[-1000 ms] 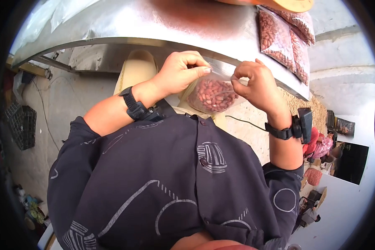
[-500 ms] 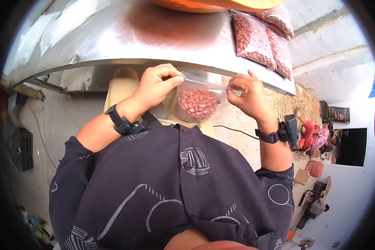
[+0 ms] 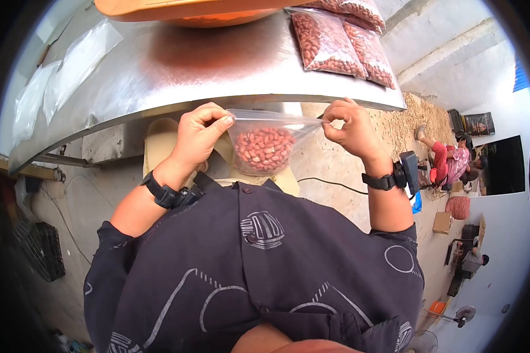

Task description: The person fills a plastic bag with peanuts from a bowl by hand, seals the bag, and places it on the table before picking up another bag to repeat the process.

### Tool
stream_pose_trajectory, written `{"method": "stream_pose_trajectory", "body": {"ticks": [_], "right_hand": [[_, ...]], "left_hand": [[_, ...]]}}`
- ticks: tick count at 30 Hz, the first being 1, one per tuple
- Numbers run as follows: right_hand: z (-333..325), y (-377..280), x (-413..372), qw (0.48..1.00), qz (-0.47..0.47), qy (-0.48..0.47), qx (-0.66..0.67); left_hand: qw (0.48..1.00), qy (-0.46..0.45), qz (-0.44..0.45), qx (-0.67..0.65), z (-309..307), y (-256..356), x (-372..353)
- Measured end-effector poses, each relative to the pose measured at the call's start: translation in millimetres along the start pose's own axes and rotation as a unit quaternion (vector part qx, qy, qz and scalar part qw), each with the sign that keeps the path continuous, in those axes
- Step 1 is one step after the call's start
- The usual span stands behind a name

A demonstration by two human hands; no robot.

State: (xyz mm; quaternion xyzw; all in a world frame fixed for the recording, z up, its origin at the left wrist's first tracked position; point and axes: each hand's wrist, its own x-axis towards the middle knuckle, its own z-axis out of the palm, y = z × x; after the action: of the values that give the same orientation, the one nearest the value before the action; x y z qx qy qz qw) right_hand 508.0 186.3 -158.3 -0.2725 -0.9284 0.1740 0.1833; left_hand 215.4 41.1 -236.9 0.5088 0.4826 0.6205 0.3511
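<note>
While your left hand (image 3: 195,135) and right hand (image 3: 352,129) pinch its top corners, the clear bag (image 3: 265,122) hangs taut-mouthed, plump with pinkish-red nuts (image 3: 264,149).

A bag of peanuts (image 3: 264,150) stretched between left hand (image 3: 201,132) and right hand (image 3: 350,128) closed that gap; a metal table (image 3: 129,82) barred the low way ahead. I saw bare steel offer passage between plastic sheets (image 3: 79,65) and an orange basin (image 3: 218,16); filled bags (image 3: 330,47) blocked the table's right end.
</note>
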Motion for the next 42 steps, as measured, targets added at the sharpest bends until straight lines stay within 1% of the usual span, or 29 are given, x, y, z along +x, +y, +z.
{"method": "stream_pose_trajectory", "body": {"ticks": [1,3,4,5,8,9,10,12,15,16,18,21,22,24,25,26,27,28,30,31,32,34,37,40,42], "right_hand": [[-1,4,-2,1.0,-0.003,0.01,0.019],[-3,14,-9,0.992,0.079,0.029,0.096],[-4,22,-13,0.983,0.118,0.035,0.135],[1,37,-19,0.948,0.169,0.021,0.269],[22,17,-21,0.887,0.174,0.022,0.427],[34,17,-23,0.866,0.164,0.002,0.473],[50,23,-26,0.88,0.158,0.024,0.448],[78,29,-25,0.861,0.11,0.106,0.485],[98,19,-24,0.833,0.125,0.203,0.5],[101,10,-21,0.826,0.095,0.228,0.507],[94,-7,-22,0.833,0.058,0.26,0.485],[84,-23,-30,0.826,-0.025,0.285,0.486],[85,-21,-32,0.834,-0.013,0.275,0.478],[91,-14,-36,0.849,0.013,0.256,0.462],[92,-13,-39,0.877,0.041,0.24,0.414],[92,-14,-38,0.875,0.026,0.244,0.416],[91,-19,-36,0.873,0.012,0.247,0.419],[92,-23,-34,0.871,0.002,0.249,0.423],[93,-25,-31,0.875,-0.01,0.257,0.411],[92,-28,-30,0.88,-0.012,0.256,0.399],[89,-30,-28,0.886,-0.018,0.255,0.386],[87,-35,-28,0.882,-0.003,0.248,0.401],[87,-33,-27,0.884,-0.001,0.253,0.394],[88,-30,-30,0.886,-0.008,0.258,0.386],[89,-28,-30,0.877,-0.002,0.26,0.404]], "left_hand": [[1.0,0.006,0.0,-0.009,0,-1,0],[0.999,0.02,0.0,-0.026,-1,-7,1],[0.999,0.016,-0.014,-0.037,-2,-10,0],[0.998,0.013,-0.028,-0.049,-3,-12,0],[0.995,0.0,-0.051,-0.085,-3,-13,-1],[0.994,-0.004,-0.056,-0.096,-2,-12,0],[0.993,-0.005,-0.062,-0.097,-3,-11,0],[0.992,-0.007,-0.075,-0.101,-4,-11,0],[0.992,-0.007,-0.065,-0.11,-4,-13,-1],[0.995,-0.013,-0.04,-0.091,-4,-9,1],[0.998,-0.027,0.012,-0.051,-4,3,2],[0.996,-0.054,0.064,-0.014,-7,21,6],[0.995,-0.071,0.071,-0.011,-9,23,8],[0.996,-0.082,0.003,-0.028,-10,20,10],[0.995,-0.088,-0.028,-0.035,-10,20,13],[0.996,-0.08,0.017,0.042,-8,22,15],[0.973,-0.087,0.145,0.16,-2,36,21],[0.921,-0.092,0.264,0.273,9,55,24],[0.876,-0.115,0.315,0.345,37,83,26],[0.866,-0.135,0.311,0.367,48,85,27],[0.868,-0.156,0.301,0.363,57,84,29],[0.838,-0.191,0.265,0.437,67,73,34],[0.829,-0.19,0.249,0.463,75,66,37],[0.836,-0.198,0.243,0.45,76,64,39],[0.831,-0.197,0.259,0.45,78,64,40]]}}
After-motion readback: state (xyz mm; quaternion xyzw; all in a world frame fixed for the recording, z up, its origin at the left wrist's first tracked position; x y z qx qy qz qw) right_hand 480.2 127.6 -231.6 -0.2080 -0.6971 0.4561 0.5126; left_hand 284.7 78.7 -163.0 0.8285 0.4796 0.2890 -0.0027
